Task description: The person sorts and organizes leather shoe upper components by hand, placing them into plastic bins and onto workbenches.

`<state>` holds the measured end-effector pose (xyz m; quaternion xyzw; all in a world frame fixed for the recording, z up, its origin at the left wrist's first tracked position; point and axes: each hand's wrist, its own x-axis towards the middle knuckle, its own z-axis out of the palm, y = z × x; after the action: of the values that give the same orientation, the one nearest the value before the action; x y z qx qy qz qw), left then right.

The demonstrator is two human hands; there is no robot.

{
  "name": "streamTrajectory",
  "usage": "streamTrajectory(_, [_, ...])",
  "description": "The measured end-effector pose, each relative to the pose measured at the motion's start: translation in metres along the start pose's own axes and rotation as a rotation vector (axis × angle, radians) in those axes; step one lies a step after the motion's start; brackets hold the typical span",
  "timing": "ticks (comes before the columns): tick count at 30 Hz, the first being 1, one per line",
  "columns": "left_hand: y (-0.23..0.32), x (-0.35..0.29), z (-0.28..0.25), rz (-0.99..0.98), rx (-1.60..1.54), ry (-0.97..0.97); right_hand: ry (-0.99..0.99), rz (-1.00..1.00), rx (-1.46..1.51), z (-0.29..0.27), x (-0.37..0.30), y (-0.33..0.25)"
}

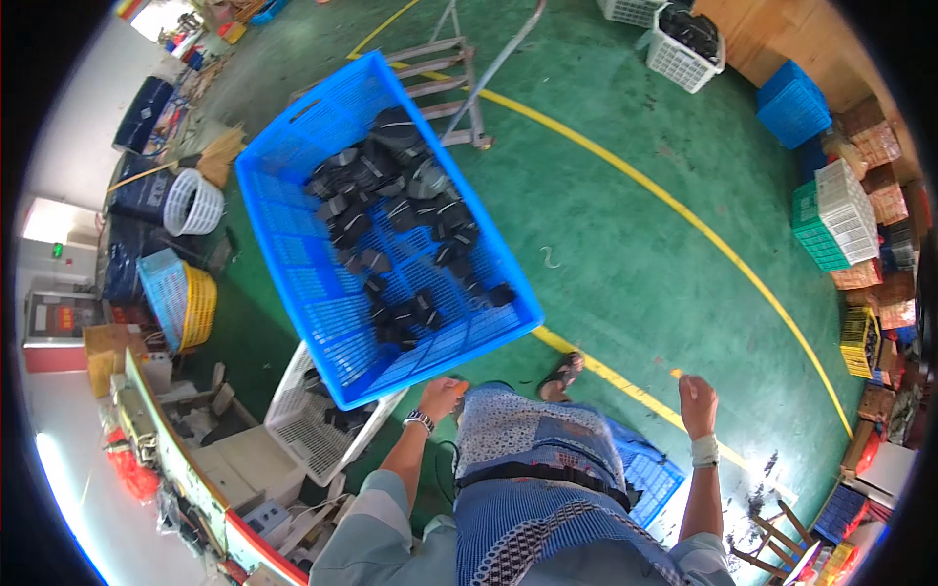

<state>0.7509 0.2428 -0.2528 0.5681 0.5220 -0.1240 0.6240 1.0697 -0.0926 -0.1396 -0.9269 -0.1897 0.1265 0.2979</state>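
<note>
My left hand (438,400), wearing a wristwatch, is just in front of the near rim of a large blue plastic crate (327,327). Its fingers are curled, with orange at the tips; anything inside them is hidden. My right hand (699,405) hangs apart over the green floor, a pale band round its wrist. It is also curled, with an orange bit (676,373) at a fingertip, and I cannot make out whether it holds anything. Inside the crate lie many small black pieces (371,181), heaped toward its far end and scattered nearer me.
A white crate (322,439) stands below the blue one on the left. Beyond it is a metal frame (469,98). Another blue crate (650,474) lies near my right side. Stacked crates (845,215) line the right wall; baskets (195,205) stand left.
</note>
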Motion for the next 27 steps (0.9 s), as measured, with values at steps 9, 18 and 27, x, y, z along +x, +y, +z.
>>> streamTrajectory(9, [0.072,0.067,0.093,-0.087,-0.085,0.063,-0.092,-0.397,0.166,-0.014,0.258,-0.135])
streamTrajectory(18, [0.145,0.162,0.103,-0.298,-0.631,0.285,-0.170,-0.621,0.045,0.069,0.530,-0.280])
streamTrajectory(27, [0.258,0.169,0.073,-0.347,-0.946,0.597,0.209,-0.144,0.419,0.245,0.761,-0.332])
